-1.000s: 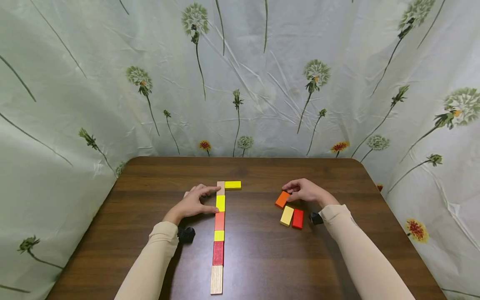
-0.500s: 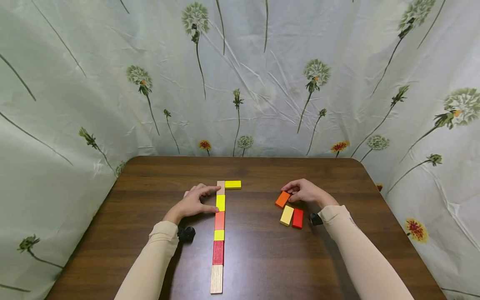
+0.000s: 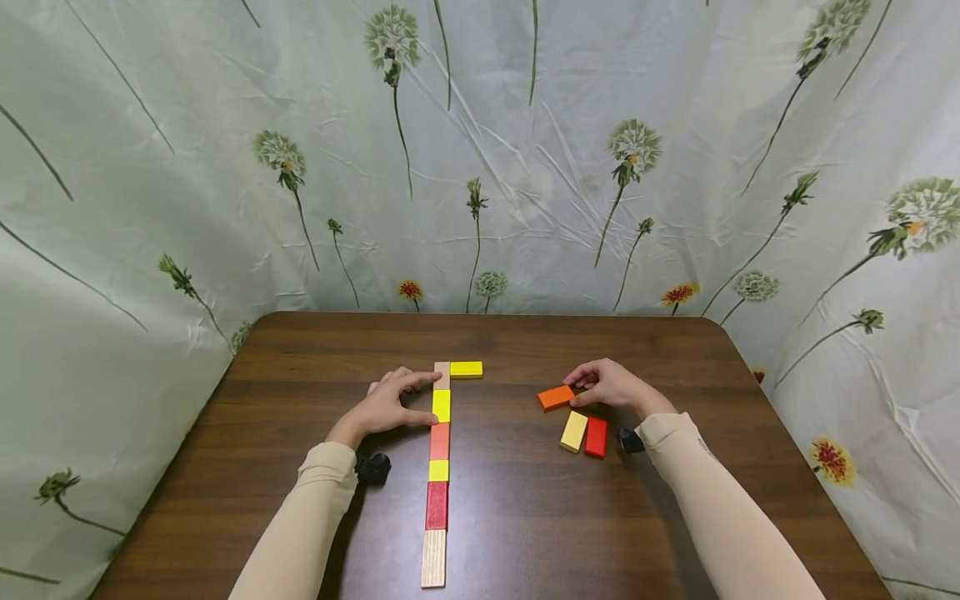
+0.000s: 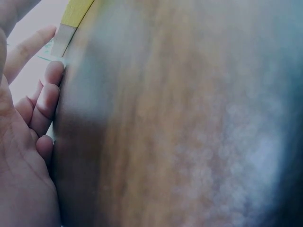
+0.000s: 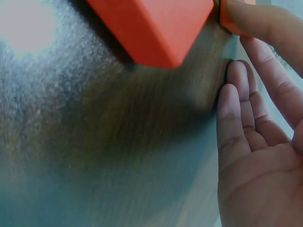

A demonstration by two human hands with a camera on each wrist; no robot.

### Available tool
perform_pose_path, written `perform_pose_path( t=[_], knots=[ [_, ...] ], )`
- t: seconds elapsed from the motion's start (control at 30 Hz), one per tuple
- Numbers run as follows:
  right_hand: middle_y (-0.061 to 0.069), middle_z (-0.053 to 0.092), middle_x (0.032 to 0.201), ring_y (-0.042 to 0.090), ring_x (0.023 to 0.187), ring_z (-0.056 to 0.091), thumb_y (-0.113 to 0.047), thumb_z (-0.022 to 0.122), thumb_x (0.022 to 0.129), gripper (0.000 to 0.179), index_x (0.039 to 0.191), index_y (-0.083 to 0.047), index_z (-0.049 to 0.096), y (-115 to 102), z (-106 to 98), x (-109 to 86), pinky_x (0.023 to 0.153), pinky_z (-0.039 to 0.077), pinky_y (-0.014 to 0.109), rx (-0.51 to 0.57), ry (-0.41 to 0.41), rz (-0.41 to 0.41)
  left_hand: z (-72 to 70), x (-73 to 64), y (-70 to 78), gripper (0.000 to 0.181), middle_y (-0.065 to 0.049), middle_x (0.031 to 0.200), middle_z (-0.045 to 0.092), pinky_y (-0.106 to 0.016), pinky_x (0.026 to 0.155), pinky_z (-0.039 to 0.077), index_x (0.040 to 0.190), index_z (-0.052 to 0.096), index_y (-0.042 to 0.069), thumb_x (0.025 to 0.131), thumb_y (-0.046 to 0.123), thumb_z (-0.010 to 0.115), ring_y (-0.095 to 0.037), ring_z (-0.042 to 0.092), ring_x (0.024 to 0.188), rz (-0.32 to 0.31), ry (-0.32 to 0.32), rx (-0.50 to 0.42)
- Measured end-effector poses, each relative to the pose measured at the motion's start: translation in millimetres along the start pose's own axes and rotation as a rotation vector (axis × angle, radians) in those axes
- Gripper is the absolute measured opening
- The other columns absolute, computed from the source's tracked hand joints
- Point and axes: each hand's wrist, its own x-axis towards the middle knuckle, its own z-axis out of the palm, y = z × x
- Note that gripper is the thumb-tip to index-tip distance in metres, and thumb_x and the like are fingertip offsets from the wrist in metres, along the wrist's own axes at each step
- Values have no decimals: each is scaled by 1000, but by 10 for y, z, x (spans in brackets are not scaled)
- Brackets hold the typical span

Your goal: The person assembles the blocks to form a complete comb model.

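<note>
A straight column of flat wooden blocks lies on the table. My left hand (image 3: 384, 406) is at its left side; the index fingertip touches the pale pinkish block (image 3: 442, 380) at the far end. Its thumb tip touches near where the yellow block (image 3: 441, 407) meets the salmon block (image 3: 439, 442). My right hand (image 3: 613, 383) pinches the right end of an orange block (image 3: 553, 398) between thumb and index finger. In the right wrist view its other fingers lie along the tabletop. Just below that hand are a pale yellow block (image 3: 573, 432) and a red block (image 3: 596, 437).
A bright yellow block (image 3: 467, 370) lies crosswise at the column's far end, pointing right. Nearer in the column come a short yellow block (image 3: 438, 471), a dark red block (image 3: 437, 506) and a striped wood block (image 3: 433, 558). Behind the brown table (image 3: 517, 533) hangs a flowered curtain (image 3: 555, 250).
The orange block has turned from a steep slant to nearly sideways and shifted slightly left, with my right thumb and index finger on its end. My left hand and the column stay still.
</note>
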Motion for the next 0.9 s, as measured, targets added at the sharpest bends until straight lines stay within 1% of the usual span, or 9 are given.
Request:
perform_pose_path(
  t=[0.13, 0.27, 0.4, 0.53, 0.7, 0.9],
  knots=[
    [12, 75, 107, 18, 98, 61, -13, 87, 89, 32, 116, 1, 77, -20, 19, 22, 90, 50, 29, -20, 5, 19, -5, -17, 4, 82, -5, 127, 60, -46, 94, 31, 155, 59, 31, 82, 52, 90, -23, 51, 122, -2, 1, -6],
    [10, 74, 105, 18, 96, 60, -14, 88, 89, 32, 115, -1, 77, -21, 39, 25, 87, 51, 29, -34, 19, 28, -4, -20, 16, 83, -5, 128, 60, -46, 94, 31, 155, 59, 32, 82, 53, 90, -23, 51, 122, -4, 3, -11],
    [9, 74, 103, 17, 93, 60, -16, 89, 89, 30, 113, -3, 79, -11, 52, 7, 85, 51, 29, -47, 59, 40, 1, 0, 28, 84, -5, 127, 60, -45, 92, 31, 156, 58, 30, 81, 54, 90, -23, 51, 121, 10, 5, -2],
    [8, 76, 101, 15, 92, 63, -17, 89, 89, 29, 112, -3, 79, -32, 70, 17, 85, 52, 29, -44, 91, 30, -8, 1, 32, 83, -4, 126, 60, -46, 93, 31, 155, 59, 30, 81, 53, 90, -23, 51, 121, 7, 3, -5],
    [9, 77, 100, 15, 90, 64, -17, 88, 89, 29, 112, -2, 80, -62, 101, 39, 83, 54, 29, -26, 106, 8, -19, -6, 39, 82, -4, 125, 60, -46, 94, 31, 155, 59, 31, 82, 53, 90, -22, 51, 121, -1, -4, 0],
    [8, 77, 99, 14, 88, 64, -17, 89, 89, 30, 112, -1, 80, -98, 160, 75, 81, 54, 24, -9, 116, -7, -19, -4, 44, 83, -4, 125, 60, -45, 94, 31, 156, 58, 31, 82, 52, 90, -22, 51, 122, -5, -5, 5]
  ],
)
